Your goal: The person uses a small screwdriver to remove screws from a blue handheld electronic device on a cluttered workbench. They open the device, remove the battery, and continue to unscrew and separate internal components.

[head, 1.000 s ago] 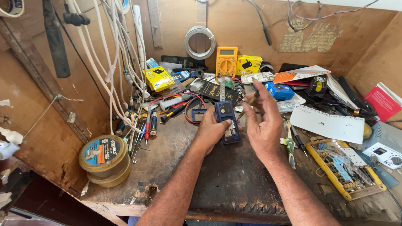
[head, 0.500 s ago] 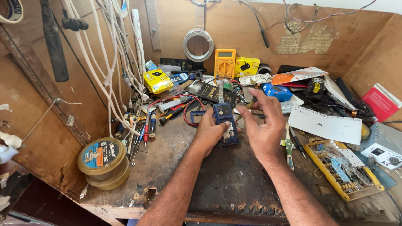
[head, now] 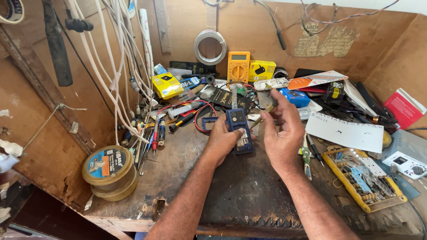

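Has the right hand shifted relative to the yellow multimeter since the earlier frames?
Cannot tell: the right hand sits below-right of the yellow multimeter as before; camera wobble masks small shifts.

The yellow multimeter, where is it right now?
The yellow multimeter stands against the back wall, centre of the head view, beside a yellow box and below a wire coil.

A repair workshop: cluttered wooden workbench, yellow multimeter, solder spools, screwdrivers.
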